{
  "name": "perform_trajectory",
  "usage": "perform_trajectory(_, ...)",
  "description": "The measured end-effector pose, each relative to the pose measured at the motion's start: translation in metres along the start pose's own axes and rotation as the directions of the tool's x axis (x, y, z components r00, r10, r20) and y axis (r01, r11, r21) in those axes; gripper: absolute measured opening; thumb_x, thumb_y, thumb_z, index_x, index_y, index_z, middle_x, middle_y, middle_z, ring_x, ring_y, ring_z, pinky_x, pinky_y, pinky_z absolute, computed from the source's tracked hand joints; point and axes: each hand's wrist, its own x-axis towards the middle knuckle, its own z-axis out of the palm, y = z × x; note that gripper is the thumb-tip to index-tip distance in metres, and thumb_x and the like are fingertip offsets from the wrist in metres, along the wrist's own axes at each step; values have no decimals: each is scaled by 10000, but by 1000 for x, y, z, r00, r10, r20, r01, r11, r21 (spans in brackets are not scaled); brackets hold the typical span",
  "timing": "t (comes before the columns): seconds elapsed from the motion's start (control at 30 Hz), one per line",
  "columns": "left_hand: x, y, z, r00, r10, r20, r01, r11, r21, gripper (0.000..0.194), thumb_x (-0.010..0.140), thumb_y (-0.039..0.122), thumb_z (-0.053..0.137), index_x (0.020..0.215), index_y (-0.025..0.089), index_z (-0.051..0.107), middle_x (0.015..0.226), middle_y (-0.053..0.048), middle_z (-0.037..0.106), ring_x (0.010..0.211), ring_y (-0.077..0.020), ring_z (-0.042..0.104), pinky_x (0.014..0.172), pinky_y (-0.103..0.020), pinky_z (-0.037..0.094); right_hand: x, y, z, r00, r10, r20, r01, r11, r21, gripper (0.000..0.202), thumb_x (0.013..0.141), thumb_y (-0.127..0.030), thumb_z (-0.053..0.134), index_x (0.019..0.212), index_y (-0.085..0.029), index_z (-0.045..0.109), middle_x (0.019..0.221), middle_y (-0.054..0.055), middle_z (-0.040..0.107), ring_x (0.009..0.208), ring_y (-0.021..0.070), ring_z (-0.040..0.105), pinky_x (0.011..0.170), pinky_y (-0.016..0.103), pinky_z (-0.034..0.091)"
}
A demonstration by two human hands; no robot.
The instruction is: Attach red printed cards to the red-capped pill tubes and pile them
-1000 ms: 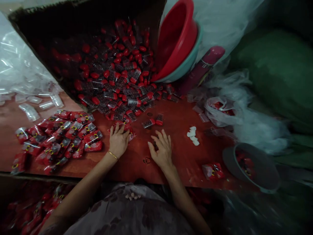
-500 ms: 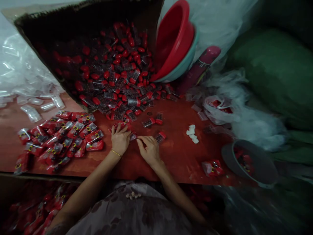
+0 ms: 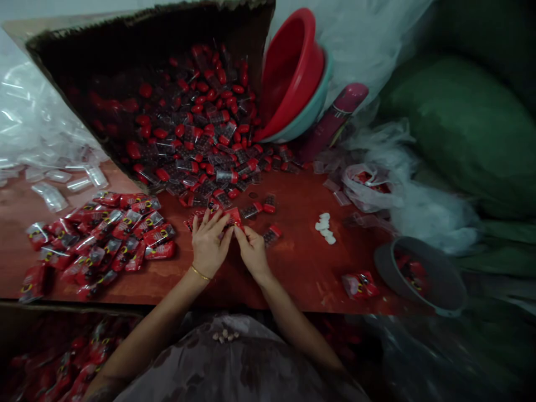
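A small red printed packet (image 3: 233, 215) is held low over the table between my two hands. My left hand (image 3: 210, 245), with a gold bangle at the wrist, stretches its fingers over the packet's left side and holds it there. More red packets lie partly hidden under those fingers. My right hand (image 3: 253, 252) pinches the packet's lower right edge between thumb and forefinger. Just right of it lies a small clear container with a red cap (image 3: 272, 234). Similar containers (image 3: 251, 210) rest a little farther back.
A tipped cardboard box (image 3: 146, 17) spills red-capped containers. Filled red packets (image 3: 113, 229) are piled left, clear plastic pieces (image 3: 50, 195) behind them. Red basin (image 3: 307, 50), pink spray can (image 3: 335, 117), white pieces (image 3: 325, 228) and grey bowl (image 3: 385, 262) stand or lie right.
The red packet now shows raised between my hands. My right hand has moved up and left to pinch its edge, and my left thumb has come in toward it. The view has shifted slightly.
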Motion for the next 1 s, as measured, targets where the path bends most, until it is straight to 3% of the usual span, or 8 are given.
perform_trajectory(0.1,1,1,3,961,-237,145,274,887,-370,369,761,408,614,1051,189,681,1041,-81,706,994,-259,628,884,-382,460,0,2,-2,999,8,-46,-6,999,40,339,881,-405,419,630,-187,489,570,-47,447,546,96,408,536,206,354)
perform_trajectory(0.2,1,2,7,881,-317,351,473,587,-657,297,684,422,688,803,153,729,771,-44,718,717,-169,636,709,-275,493,-3,4,-6,998,-40,-45,38,998,-40,343,876,-394,410,594,-200,435,536,-55,399,515,92,369,514,212,316)
perform_trajectory(0.3,-1,11,10,808,-408,425,567,346,-747,280,555,378,791,702,149,725,697,-16,702,634,-114,595,666,-231,478,-4,5,-9,994,-70,-80,58,988,-143,357,886,-391,387,580,-208,403,515,-54,393,491,92,370,498,221,291)
perform_trajectory(0.43,-1,22,9,660,-506,555,690,118,-714,343,430,346,848,668,145,707,659,-9,688,572,-104,586,590,-232,483,-5,3,-8,992,-97,-79,79,975,-209,370,909,-388,356,591,-212,428,523,-40,446,501,103,427,507,224,325)
perform_trajectory(0.63,8,15,9,658,-568,494,660,118,-742,378,405,357,856,639,128,667,629,-10,676,568,-98,595,611,-231,487,-7,2,-29,985,-164,-48,133,915,-380,328,936,-380,323,959,-181,583,876,69,666,801,170,616,736,271,447)
perform_trajectory(0.73,10,12,11,628,-582,516,688,107,-718,388,409,372,855,614,133,628,626,-6,670,581,-106,610,619,-241,489,-6,12,-52,975,-89,-205,-76,729,-680,436,887,-519,392,967,-135,583,883,141,653,825,246,619,731,341,437)
perform_trajectory(0.83,9,14,14,587,-562,583,720,33,-693,411,409,385,856,638,147,612,615,15,655,572,-101,608,624,-245,489,-6,24,-69,942,27,-334,-295,541,-788,567,804,-620,479,999,-94,560,894,195,638,816,305,621,681,375,424)
perform_trajectory(1.0,6,20,15,554,-480,680,738,-95,-668,406,444,386,853,657,159,592,591,36,628,562,-94,600,650,-254,493,-14,32,-74,954,73,-289,-287,490,-823,492,790,-576,532,969,-120,571,904,192,648,847,332,618,691,406,425)
